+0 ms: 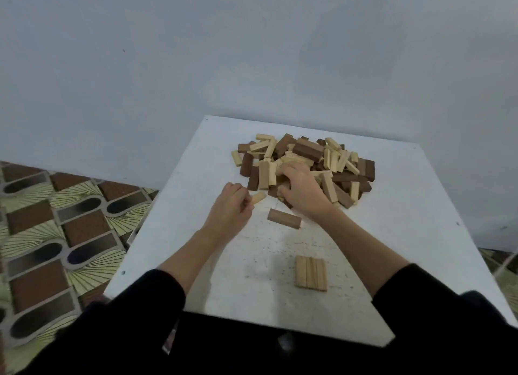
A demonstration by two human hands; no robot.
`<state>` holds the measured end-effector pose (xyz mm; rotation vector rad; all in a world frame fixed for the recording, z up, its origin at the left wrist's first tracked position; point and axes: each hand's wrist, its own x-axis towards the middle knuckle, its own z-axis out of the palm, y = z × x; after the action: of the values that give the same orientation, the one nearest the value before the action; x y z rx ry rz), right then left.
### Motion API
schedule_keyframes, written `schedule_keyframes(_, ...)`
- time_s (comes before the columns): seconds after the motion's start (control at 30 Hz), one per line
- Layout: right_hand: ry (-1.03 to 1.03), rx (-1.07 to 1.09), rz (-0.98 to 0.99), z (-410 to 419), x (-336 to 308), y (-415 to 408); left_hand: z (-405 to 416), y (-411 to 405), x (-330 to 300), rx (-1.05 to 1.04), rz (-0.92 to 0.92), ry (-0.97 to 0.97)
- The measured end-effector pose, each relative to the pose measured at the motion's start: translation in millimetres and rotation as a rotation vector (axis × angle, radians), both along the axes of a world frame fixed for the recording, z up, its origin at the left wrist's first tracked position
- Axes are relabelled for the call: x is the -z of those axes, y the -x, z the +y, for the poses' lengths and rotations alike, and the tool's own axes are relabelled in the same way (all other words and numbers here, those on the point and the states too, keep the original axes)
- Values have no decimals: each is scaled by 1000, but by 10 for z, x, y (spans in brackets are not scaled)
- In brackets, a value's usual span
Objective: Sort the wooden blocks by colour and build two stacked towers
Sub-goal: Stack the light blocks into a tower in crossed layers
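The left hand (228, 206) pinches a pale block (258, 198) beside the pile (305, 161); the right hand (301, 188) digs in, fingers curled, grasp unclear. Rummaging could scatter blocks toward the row (311, 273), knocking it askew.

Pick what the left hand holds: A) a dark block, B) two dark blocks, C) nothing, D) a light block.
D: the left hand pinches a single light block just left of the pile, while the lone dark block lies loose on the table.
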<state>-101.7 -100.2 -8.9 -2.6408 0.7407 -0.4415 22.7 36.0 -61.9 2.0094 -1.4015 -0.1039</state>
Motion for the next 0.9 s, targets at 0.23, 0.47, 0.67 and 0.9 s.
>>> schedule_keyframes(0.23,224,-22,243,-125,21,-304,175,-113,4,-205,201,8)
schedule_keyframes(0.47,223,-2,164,-102,-17,-324,236,-344,-49,-64,132,-180)
schedule_keyframes(0.67,206,-313,184,289,65,-542,416,-572,-6,-182,148,-122)
schedule_keyframes(0.9,191,-207,226,155,44,-1055,465,-549,64,-212,203,1)
